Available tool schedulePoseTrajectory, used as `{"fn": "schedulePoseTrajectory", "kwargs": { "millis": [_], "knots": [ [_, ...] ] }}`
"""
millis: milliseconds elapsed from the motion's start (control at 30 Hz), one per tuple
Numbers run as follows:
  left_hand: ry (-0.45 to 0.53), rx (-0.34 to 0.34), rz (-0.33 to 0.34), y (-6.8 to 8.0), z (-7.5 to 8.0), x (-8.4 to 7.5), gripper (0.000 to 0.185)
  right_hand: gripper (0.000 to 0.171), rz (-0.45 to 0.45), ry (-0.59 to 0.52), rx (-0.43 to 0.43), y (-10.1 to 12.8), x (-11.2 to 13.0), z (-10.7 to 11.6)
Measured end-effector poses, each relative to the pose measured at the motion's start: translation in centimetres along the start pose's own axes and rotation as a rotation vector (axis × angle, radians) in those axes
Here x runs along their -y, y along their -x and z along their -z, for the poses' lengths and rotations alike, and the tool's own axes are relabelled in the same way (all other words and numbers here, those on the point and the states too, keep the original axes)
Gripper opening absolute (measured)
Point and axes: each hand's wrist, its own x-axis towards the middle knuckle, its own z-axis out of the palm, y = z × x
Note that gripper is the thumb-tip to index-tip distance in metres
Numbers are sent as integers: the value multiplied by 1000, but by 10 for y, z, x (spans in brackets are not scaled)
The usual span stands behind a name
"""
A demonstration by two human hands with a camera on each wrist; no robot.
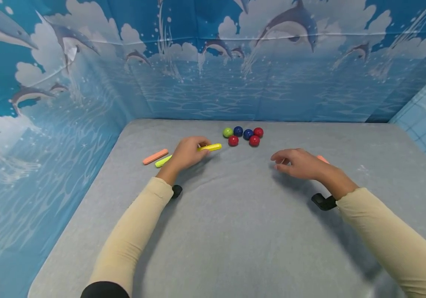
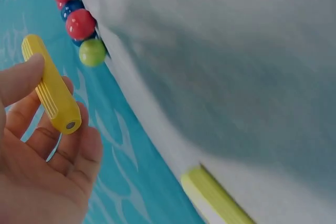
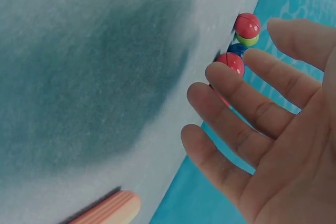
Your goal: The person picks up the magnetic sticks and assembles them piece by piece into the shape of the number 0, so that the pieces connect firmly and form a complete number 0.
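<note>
Currently your left hand (image 1: pixel 189 154) pinches yellow stick (image 1: pixel 211 147) above desk (image 1: pixel 235 231), left of balls (image 1: pixel 248 134), likely to keep protruding end clear; right hand (image 1: pixel 299 164) hovers empty, fingers (image 3: pixel 252 102) loosely spread.

No readable text, labels, brands, numbers or signs in any of the three views.
</note>
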Motion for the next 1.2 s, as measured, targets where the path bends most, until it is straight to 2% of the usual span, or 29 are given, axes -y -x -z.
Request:
{"fn": "schedulePoseTrajectory", "kwargs": {
  "millis": [200, 567, 800, 1000, 1200],
  "knots": [
    [65, 42, 13, -23, -19, -23, 26, 34, 15, 2, 14, -3, -2, 2],
    [6, 62, 38, -47, -48, -57, 24, 34, -18, 6, 23, -2, -7, 4],
    [-9, 61, 65, -58, -60, -71, 20, 34, -47, 4, 14, -1, -14, 0],
    [-2, 52, 120, -61, -65, -79, 21, 33, -24, -8, 9, -5, -16, -4],
    [-60, 44, 114, -66, -70, -80, 19, 32, -1, -13, 6, -6, -14, -4]
  ]
}}
